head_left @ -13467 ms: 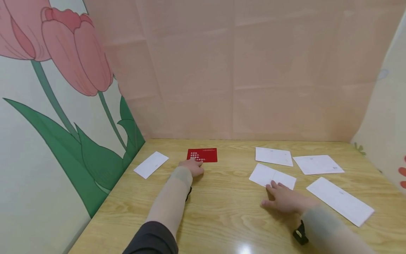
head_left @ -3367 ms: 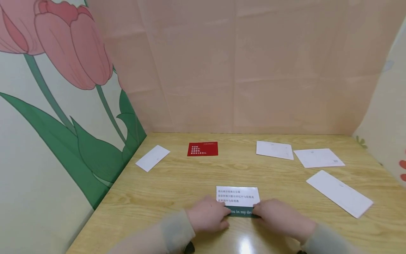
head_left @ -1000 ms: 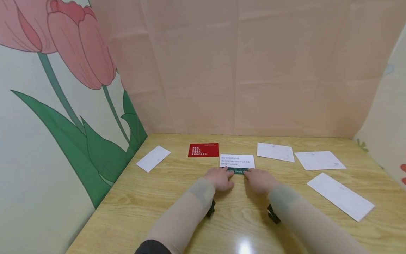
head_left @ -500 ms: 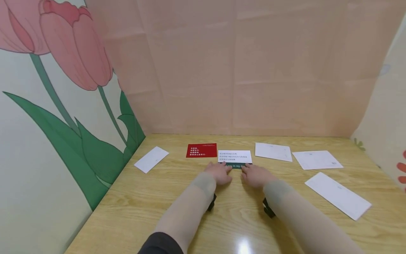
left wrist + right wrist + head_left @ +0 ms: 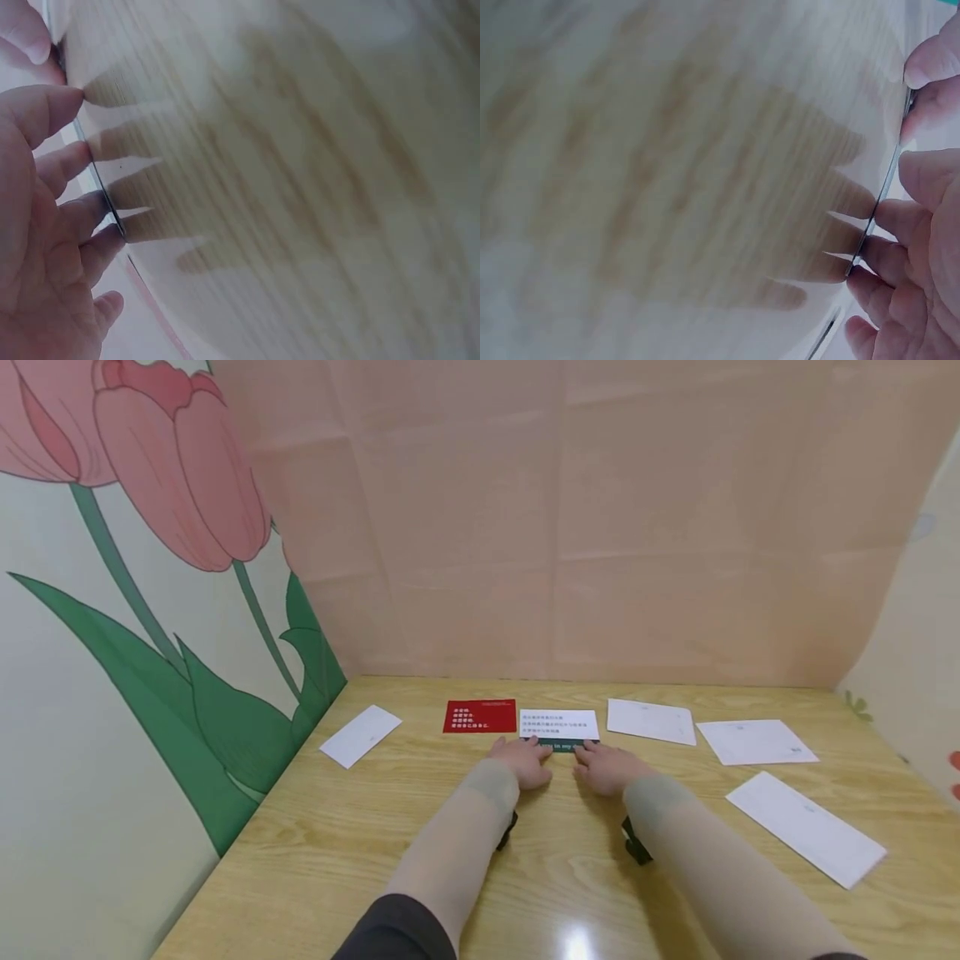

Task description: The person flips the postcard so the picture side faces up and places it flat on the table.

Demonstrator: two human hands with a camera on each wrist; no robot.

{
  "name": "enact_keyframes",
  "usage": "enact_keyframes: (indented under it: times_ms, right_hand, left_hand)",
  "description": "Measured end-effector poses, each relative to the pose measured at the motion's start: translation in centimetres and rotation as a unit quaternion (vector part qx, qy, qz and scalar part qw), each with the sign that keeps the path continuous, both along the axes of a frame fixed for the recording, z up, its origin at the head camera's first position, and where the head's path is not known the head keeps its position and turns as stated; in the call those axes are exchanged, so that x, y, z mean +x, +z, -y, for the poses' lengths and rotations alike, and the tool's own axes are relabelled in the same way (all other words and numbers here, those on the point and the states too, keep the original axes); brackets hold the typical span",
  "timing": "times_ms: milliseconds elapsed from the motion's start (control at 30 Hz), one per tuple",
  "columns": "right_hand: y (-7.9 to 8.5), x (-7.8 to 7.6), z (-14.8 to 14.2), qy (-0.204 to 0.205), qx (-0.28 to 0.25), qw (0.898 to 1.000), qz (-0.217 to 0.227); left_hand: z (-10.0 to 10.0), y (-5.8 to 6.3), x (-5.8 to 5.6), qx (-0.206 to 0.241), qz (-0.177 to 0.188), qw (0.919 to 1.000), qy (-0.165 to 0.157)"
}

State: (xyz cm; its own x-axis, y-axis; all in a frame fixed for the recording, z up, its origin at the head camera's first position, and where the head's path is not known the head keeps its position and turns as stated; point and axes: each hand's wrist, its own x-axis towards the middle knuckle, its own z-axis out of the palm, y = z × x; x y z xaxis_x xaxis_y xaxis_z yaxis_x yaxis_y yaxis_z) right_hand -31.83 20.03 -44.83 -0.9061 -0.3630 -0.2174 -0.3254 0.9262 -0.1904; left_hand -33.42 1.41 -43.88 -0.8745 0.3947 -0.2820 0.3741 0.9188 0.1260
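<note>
A white postcard [image 5: 558,723] with dark printed lines and a green lower strip lies in the head view, just right of a red postcard [image 5: 480,717] with white lettering. My left hand [image 5: 525,762] rests its fingertips on the left of the green strip, and my right hand [image 5: 611,770] touches the strip's right part. In the left wrist view the fingers of the left hand [image 5: 45,225] reach out to a thin card edge on the table. The right wrist view has the right hand [image 5: 922,255] with its fingertips along that edge. Part of the green strip is hidden under the fingers.
To the right lie a white card [image 5: 651,722], another white card [image 5: 757,742] and a longer white one [image 5: 806,828] at a slant. A further white card [image 5: 362,737] lies far left. Behind the wooden table [image 5: 360,835] hangs a pinkish sheet [image 5: 555,527].
Both hands have slid the white-and-green postcard away from me, up beside the red one. Earlier a blank white card lay under my right hand, while my left hand touched the red one.
</note>
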Motion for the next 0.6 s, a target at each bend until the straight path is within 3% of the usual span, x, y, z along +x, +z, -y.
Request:
enact_keyframes:
  times_ms: [267, 600]
  right_hand:
    - [0.5, 2.0, -2.3, 0.01, -0.038, 0.999, -0.035]
    - [0.4, 6.1, -8.5, 0.008, -0.03, 0.995, -0.092]
  left_hand:
    - [0.0, -0.2, 0.1, -0.003, -0.014, 0.9999, 0.001]
    - [0.1, -0.5, 0.1, 0.005, -0.012, 0.9997, 0.019]
